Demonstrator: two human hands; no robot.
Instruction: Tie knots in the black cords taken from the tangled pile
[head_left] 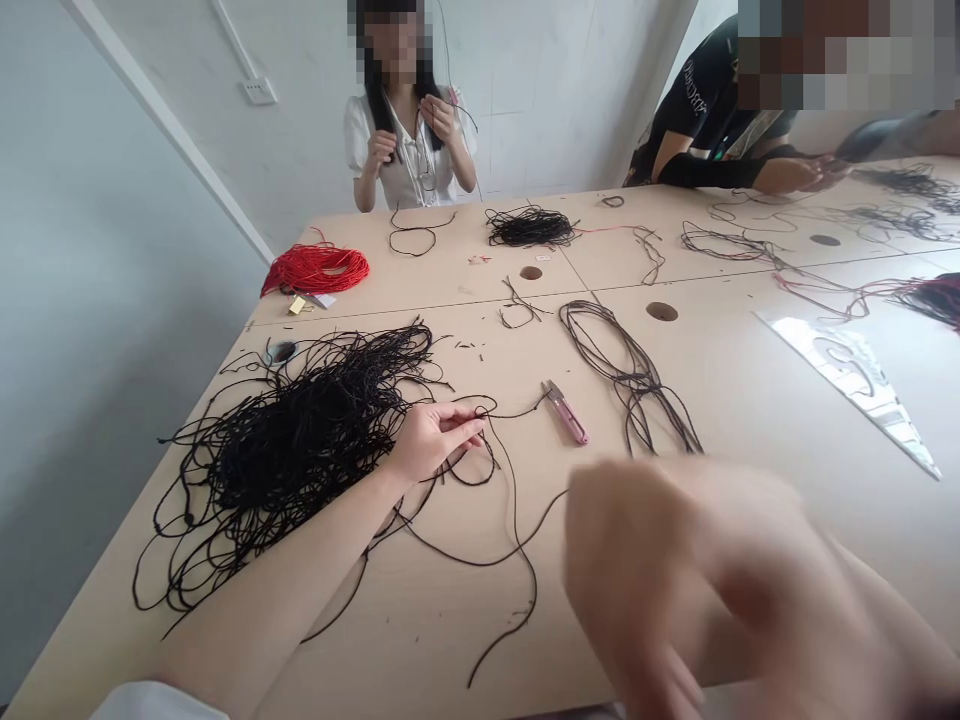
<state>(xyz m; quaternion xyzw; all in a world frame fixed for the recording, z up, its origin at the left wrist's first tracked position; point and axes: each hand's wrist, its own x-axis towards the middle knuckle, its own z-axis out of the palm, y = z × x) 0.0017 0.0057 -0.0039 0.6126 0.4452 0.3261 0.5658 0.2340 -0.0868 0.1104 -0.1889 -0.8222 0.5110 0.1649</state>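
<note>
My left hand [439,440] pinches a thin black cord [514,415] between thumb and fingers just above the table. Loops and loose ends of cord trail from it to the right and toward me. Under and beside my left wrist lies a large tangled heap of black cords [300,430]. My right hand [675,570] is close to the camera and smeared by motion, its fingers curled. One cord runs up to its edge; whether the fingers grip it cannot be made out. Pink-handled thread snips [570,418] lie between the two hands.
A looped hank of dark cord [630,370] lies right of the snips, with a clear triangular ruler [855,390] farther right. Red cords [319,268] and a black bundle [531,227] lie farther back. The table [420,640] has round holes. Two people work across it.
</note>
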